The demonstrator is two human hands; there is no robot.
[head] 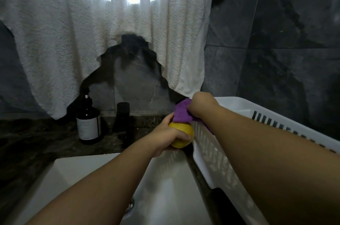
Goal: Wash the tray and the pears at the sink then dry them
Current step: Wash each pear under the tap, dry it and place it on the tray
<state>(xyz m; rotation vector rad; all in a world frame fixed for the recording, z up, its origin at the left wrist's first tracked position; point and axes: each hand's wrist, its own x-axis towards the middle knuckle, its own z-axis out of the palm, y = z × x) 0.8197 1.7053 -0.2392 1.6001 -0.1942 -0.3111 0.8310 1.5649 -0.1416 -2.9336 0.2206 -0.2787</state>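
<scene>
**Drying a pear over the sink**

Closest to you is the white sink, with its drain down low between your arms. It sits under your hands, so I think any drips will fall into it.

Your left hand is wrapped around the yellow pear and holds it up above the sink's back edge. Your right hand is bunched around the purple cloth, and the cloth touches the top of the pear. It looks like you are wiping the pear dry.

The white tray stands just beside the pear on your right. Its slotted wall is very close, so turn the pear gently. There is more room to your left.

Farther back, a brown pump bottle and a dark bottle stand on the counter. A white towel hangs on the wall behind.
</scene>
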